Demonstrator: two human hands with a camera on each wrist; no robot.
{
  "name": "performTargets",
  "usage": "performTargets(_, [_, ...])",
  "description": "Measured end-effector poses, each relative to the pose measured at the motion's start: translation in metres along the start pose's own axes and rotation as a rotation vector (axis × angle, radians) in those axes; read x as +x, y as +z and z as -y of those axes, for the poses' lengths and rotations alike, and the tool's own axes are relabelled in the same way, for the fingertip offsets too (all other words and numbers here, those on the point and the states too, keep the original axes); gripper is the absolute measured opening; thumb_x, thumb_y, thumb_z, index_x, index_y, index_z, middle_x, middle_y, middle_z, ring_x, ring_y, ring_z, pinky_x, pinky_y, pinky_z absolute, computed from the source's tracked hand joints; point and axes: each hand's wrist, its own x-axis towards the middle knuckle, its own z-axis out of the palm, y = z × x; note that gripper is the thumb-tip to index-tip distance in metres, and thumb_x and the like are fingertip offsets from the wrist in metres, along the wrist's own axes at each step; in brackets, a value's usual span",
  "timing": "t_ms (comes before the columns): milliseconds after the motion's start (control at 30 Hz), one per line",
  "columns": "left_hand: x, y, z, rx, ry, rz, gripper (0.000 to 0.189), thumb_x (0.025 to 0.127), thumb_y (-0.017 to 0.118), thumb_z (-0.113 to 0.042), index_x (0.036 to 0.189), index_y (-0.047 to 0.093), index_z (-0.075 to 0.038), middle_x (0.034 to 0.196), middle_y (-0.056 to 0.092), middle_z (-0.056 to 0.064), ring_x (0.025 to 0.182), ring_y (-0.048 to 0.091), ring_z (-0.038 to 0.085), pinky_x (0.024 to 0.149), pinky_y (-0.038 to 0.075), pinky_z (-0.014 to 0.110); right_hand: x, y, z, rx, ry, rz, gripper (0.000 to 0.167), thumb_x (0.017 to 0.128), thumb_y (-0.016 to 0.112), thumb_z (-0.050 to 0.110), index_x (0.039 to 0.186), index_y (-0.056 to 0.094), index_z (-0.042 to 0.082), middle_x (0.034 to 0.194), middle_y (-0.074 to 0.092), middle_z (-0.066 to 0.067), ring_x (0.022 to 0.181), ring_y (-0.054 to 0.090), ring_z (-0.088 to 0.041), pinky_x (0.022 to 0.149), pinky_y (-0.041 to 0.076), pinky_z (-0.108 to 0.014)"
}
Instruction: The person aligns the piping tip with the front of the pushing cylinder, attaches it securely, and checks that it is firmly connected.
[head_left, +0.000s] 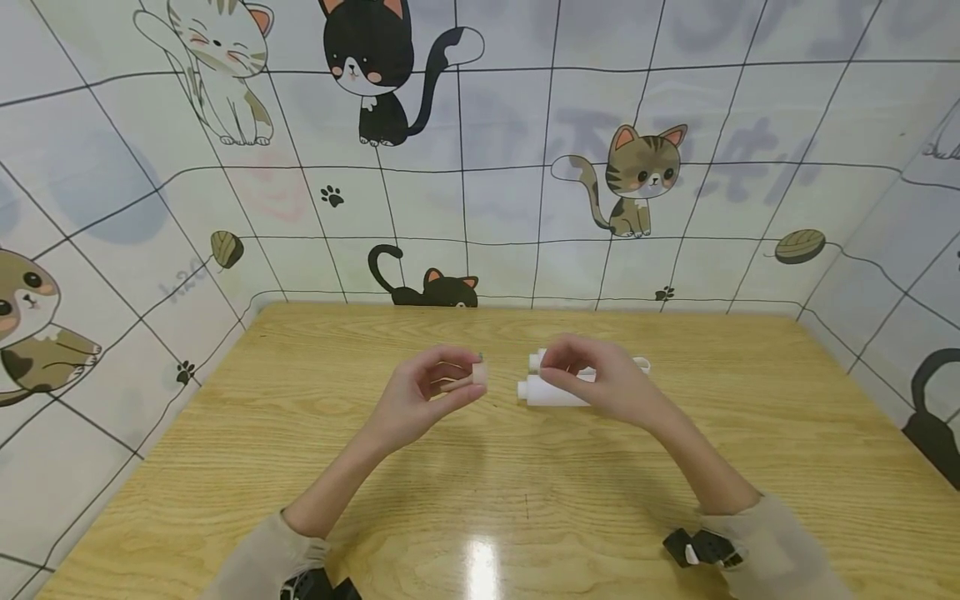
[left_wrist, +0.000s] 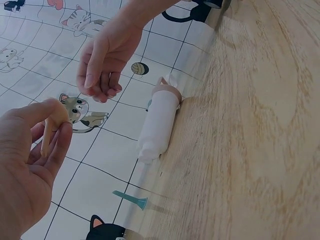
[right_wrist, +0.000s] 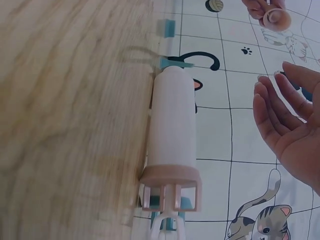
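My left hand (head_left: 420, 392) pinches a small pale-pink piece (head_left: 480, 374) between thumb and fingertips. In the right wrist view this piece (right_wrist: 276, 19) shows a round, cupped end; a thin stem shows in the left wrist view. My right hand (head_left: 603, 383) hovers with loosely bent fingers, nothing between them, above two white cylindrical bottles (head_left: 553, 392) lying side by side. The nearer bottle (right_wrist: 172, 120) has a pink collar with an open frame and a white looped end; teal parts show behind it. A teal stemmed piece (left_wrist: 131, 199) with a flared end is on the table.
The wooden table (head_left: 517, 500) spans the space before me. A white cloth backdrop (head_left: 502, 200) with a grid and cartoon cats encloses its back and sides. Another small teal piece (right_wrist: 170, 28) shows beyond the bottles in the right wrist view.
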Motion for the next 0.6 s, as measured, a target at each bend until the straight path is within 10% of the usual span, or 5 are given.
performTargets(600, [-0.001, 0.001, -0.001, 0.019, -0.021, 0.001, 0.033, 0.088, 0.077, 0.000, 0.119, 0.067, -0.006, 0.115, 0.067, 0.010, 0.106, 0.069, 0.025, 0.092, 0.058, 0.038, -0.018, -0.019, -0.024, -0.067, 0.107, 0.015, 0.025, 0.095, 0.074, 0.022, 0.115, 0.068, 0.008, 0.111, 0.070, -0.006, 0.099, 0.063, -0.021, 0.088, 0.053, -0.050])
